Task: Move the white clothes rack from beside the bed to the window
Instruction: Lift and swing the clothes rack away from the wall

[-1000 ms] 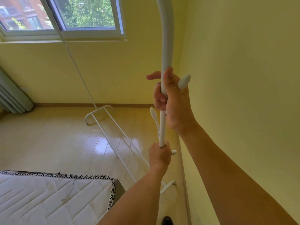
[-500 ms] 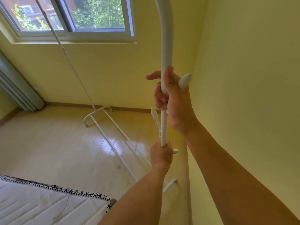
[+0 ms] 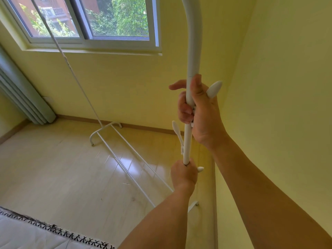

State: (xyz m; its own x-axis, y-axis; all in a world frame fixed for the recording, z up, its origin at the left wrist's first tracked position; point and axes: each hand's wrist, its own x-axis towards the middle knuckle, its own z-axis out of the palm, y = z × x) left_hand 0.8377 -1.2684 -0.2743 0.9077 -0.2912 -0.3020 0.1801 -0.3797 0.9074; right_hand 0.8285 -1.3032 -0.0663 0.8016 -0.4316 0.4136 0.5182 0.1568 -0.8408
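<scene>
Standing by the yellow wall (image 3: 278,105), a person is gripping the near upright of the white clothes rack (image 3: 191,51) with both hands. That rack is stretching away across the pale wood floor (image 3: 53,168), its two base rails running toward the far foot, which is sitting near the skirting under the window (image 3: 100,24); the thin far upright is slanting up across the glass. A grey curtain (image 3: 23,94) is hanging at the left, and the mattress (image 3: 27,234) edge is peeking in at the bottom corner. The right hand (image 3: 201,112) is wrapping tight round the pole just below a white peg (image 3: 213,89), forefinger sticking out. The left hand (image 3: 183,174) is closing in a fist lower down the same pole.
</scene>
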